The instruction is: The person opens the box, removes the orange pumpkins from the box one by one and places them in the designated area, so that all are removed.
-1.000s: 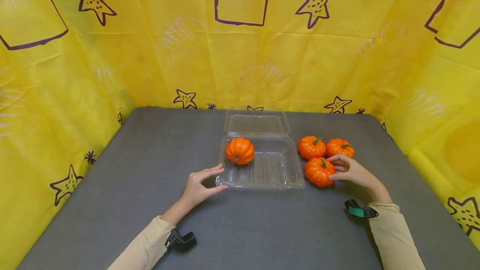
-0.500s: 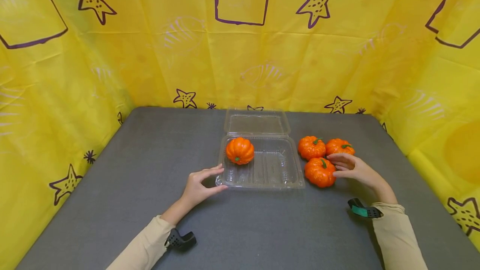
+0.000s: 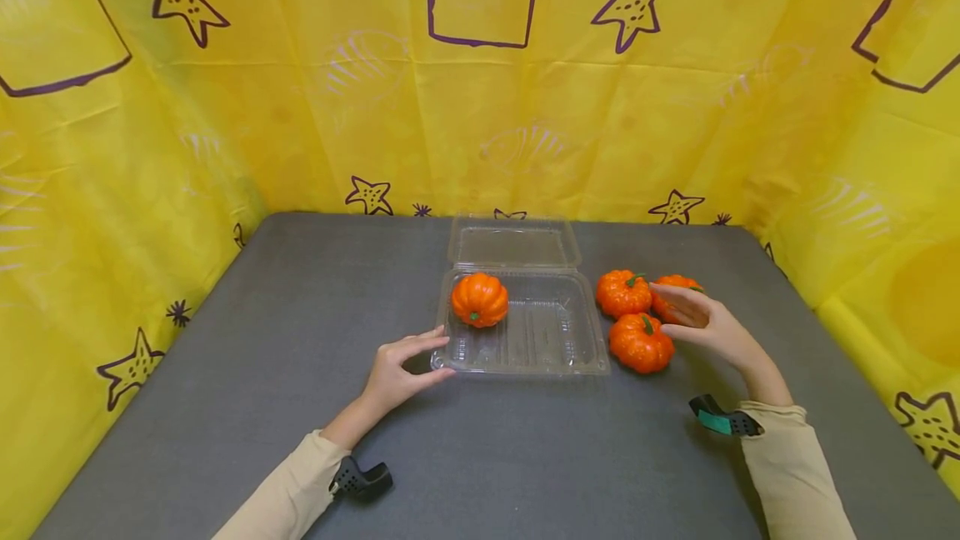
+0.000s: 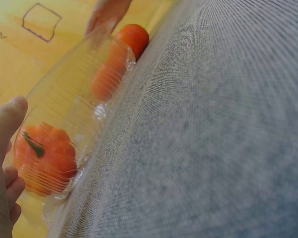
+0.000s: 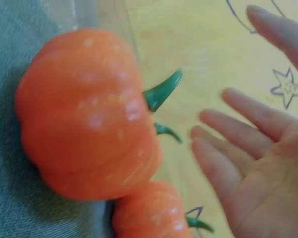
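Note:
My left hand (image 3: 397,373) holds the front-left corner of a clear plastic clamshell container (image 3: 540,344), thumb at the front edge and fingers at the left rim. Inside its left part rests an orange pumpkin (image 3: 480,300), its green stem showing in the left wrist view. My right hand (image 3: 705,332) hovers beside three more small pumpkins, fingers spread apart and holding nothing. Nearest it stand the front pumpkin (image 3: 641,344) and the back-right pumpkin (image 3: 677,280), which the fingers partly cover. The back-left pumpkin (image 3: 622,294) sits close to the container's right side.
The container's lid (image 3: 513,247) lies folded back toward the rear. Everything stands on a dark grey cloth-covered table (image 3: 337,273). A yellow curtain (image 3: 480,123) with starfish drawings encloses the back and sides.
My right hand has left the front pumpkin's side and moved up and back, over toward the back-right pumpkin. The left hand and the container have stayed still.

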`<state>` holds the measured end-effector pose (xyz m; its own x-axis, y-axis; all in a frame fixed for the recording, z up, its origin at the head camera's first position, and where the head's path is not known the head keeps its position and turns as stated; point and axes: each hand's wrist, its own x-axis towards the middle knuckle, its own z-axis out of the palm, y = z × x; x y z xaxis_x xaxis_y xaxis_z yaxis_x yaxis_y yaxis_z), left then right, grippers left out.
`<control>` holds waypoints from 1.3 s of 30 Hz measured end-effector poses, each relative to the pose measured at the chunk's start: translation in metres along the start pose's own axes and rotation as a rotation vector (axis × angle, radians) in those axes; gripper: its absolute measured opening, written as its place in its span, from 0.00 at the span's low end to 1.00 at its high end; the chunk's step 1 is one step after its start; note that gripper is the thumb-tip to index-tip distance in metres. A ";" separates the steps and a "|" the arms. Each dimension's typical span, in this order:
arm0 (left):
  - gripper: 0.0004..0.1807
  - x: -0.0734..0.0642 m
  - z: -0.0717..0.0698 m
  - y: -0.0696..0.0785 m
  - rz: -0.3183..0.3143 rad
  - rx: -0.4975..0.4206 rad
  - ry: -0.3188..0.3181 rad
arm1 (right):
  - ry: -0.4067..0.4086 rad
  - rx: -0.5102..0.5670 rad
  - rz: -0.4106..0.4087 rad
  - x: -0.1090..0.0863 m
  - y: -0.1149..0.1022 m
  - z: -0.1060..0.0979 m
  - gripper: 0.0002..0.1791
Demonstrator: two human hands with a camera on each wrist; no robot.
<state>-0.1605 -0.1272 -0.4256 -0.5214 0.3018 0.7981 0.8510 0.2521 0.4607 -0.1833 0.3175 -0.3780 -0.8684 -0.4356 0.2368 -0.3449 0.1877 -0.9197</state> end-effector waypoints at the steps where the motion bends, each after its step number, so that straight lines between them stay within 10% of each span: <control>1: 0.22 0.000 0.000 0.000 -0.001 0.003 0.000 | -0.011 -0.017 0.002 0.001 -0.002 0.002 0.29; 14: 0.20 0.000 0.000 0.000 -0.032 -0.042 -0.022 | -0.007 -0.083 -0.048 0.022 -0.018 0.024 0.32; 24: 0.20 0.002 -0.001 0.002 -0.044 -0.050 -0.031 | 0.000 -0.015 -0.285 0.049 -0.028 0.053 0.32; 39: 0.23 -0.002 -0.002 0.001 -0.037 -0.050 -0.025 | -0.084 -0.199 -0.311 0.085 -0.060 0.095 0.38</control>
<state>-0.1587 -0.1292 -0.4259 -0.5536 0.3162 0.7704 0.8327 0.2172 0.5093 -0.2027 0.1852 -0.3321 -0.6822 -0.5678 0.4606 -0.6568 0.1992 -0.7272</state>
